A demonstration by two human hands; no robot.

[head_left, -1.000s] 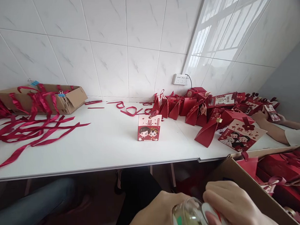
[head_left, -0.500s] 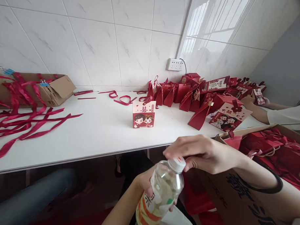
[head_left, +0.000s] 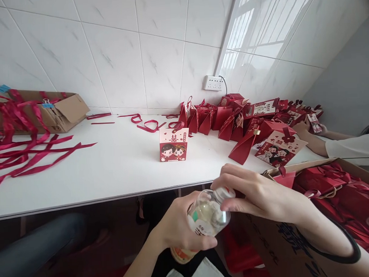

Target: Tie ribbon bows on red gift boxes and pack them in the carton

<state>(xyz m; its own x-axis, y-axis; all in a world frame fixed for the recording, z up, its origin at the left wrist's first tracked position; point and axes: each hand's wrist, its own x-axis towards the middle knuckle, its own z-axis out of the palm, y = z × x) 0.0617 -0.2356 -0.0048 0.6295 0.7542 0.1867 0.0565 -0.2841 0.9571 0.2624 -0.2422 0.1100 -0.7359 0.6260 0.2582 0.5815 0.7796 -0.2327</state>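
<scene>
Looks forward and down from head height, near above both hands [head_left: 180, 225], across the surface [head_left: 128, 168] to the wall [head_left: 160, 66] beyond.

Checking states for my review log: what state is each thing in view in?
Left hand: wrapped around the bottle
Right hand: fingers around the cap
Bottle: tilted, held clear of the table
Cap: on the bottle; tightness unclear
Couple box: upright on the table
Left carton: open
Ribbons: loose, draped over left carton
Right carton: open, filled
</scene>
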